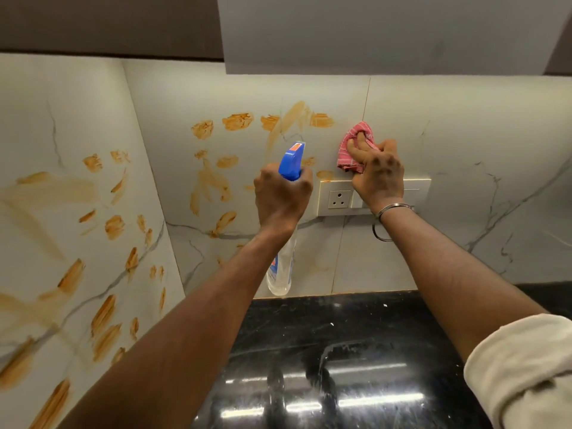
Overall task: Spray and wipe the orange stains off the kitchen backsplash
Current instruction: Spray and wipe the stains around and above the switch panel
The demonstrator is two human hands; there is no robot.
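My left hand (281, 193) grips a clear spray bottle (280, 274) by its blue trigger head (292, 162), nozzle pointed at the white marble backsplash (433, 134). Orange stains (236, 121) run in a row above the nozzle, and more orange smears (207, 181) sit to its left. My right hand (376, 171) holds a pink cloth (353, 147) against the wall, just right of the stain row. The left side wall (62, 119) carries several orange smears (114, 226) too.
A cream socket and switch plate (339, 198) sits on the wall right under my right hand. A glossy black countertop (340, 351) lies below. A grey upper cabinet (387, 32) hangs overhead.
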